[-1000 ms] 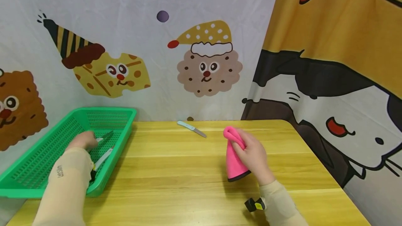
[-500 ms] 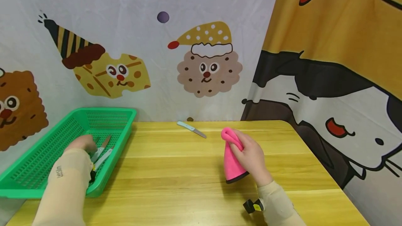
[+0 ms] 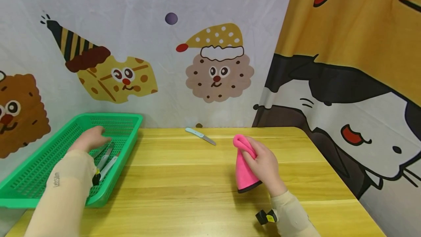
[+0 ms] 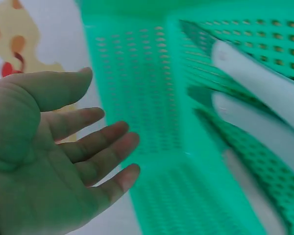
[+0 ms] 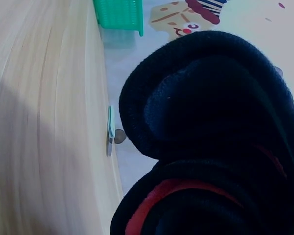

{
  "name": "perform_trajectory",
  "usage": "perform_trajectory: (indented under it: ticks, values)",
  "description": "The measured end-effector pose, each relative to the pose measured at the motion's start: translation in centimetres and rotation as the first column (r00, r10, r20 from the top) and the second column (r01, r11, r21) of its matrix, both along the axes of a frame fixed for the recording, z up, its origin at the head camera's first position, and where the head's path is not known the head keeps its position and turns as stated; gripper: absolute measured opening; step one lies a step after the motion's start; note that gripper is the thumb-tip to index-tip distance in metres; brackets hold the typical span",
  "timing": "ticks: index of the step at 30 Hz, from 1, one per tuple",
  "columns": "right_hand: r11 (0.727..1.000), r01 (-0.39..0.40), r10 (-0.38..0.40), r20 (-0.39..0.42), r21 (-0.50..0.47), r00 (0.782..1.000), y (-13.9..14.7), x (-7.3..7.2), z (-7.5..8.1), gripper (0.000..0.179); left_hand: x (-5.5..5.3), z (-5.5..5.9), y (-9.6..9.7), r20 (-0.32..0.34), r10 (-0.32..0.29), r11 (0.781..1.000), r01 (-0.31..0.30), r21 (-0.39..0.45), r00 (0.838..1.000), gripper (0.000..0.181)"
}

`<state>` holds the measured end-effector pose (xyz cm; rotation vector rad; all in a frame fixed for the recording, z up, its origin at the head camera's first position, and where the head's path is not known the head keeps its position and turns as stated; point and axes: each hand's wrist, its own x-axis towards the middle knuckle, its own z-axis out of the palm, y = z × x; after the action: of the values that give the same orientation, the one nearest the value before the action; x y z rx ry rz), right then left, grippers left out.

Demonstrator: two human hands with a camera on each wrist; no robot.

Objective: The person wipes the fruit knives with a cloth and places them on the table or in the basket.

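Observation:
My left hand [image 3: 88, 140] is over the green basket [image 3: 139, 129], its fingers spread and nothing in them. The left wrist view shows that hand [image 4: 63, 147] palm-on beside several knives [image 4: 262, 81] with pale handles, blurred. They lie in the basket side by side, along its right part. On the right, my right hand [image 3: 265, 164] grips a folded pink cloth [image 3: 245, 173] with black edging, raised above the table. Its dark edging and rolled folds [image 5: 210, 98] fill much of the right wrist view and hide the fingers there.
A small knife with a light blue handle [image 3: 194, 132] lies near the back edge of the wooden table [image 3: 177, 185]. Behind hangs a printed cloth [image 3: 148, 28]. A small black device [image 3: 265, 216] is on the right wrist.
My left hand was low in the basket at a knife; it has let go, spread its fingers and moved up and away. The right hand with the pink cloth has barely shifted.

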<state>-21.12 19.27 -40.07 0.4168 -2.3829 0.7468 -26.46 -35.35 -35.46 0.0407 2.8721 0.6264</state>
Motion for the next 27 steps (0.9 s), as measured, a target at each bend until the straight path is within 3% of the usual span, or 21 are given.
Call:
perform_trajectory:
  ticks: [7,11,15,21,27]
  values:
    - [1.0,0.009,-0.009,0.021,-0.013,1.0,0.2,0.1,0.1,0.043,-0.5,3.5,2.1,-0.172,-0.046,0.999,0.048,0.008,0.984,0.07]
    - [1.0,0.005,-0.004,0.027,-0.018,1.0,0.3,0.1,0.2,0.044,-0.5,5.5,4.0,-0.245,-0.08,0.996,0.086,0.014,0.966,0.066]
    - [0.999,-0.004,0.005,0.032,-0.043,0.999,0.1,0.0,0.5,0.044,-0.5,6.8,6.4,-0.307,-0.124,0.992,0.127,-0.009,0.944,0.062]
    - [0.994,-0.052,0.059,0.075,-0.092,0.995,-0.8,0.1,0.7,0.044,-0.4,7.6,10.9,-0.36,-0.197,0.98,0.191,-0.054,0.912,0.058]
    - [0.987,-0.092,0.106,0.104,-0.13,0.989,-1.5,0.3,0.3,0.042,-1.3,6.7,15.3,-0.379,-0.228,0.971,0.237,-0.021,0.897,0.055]
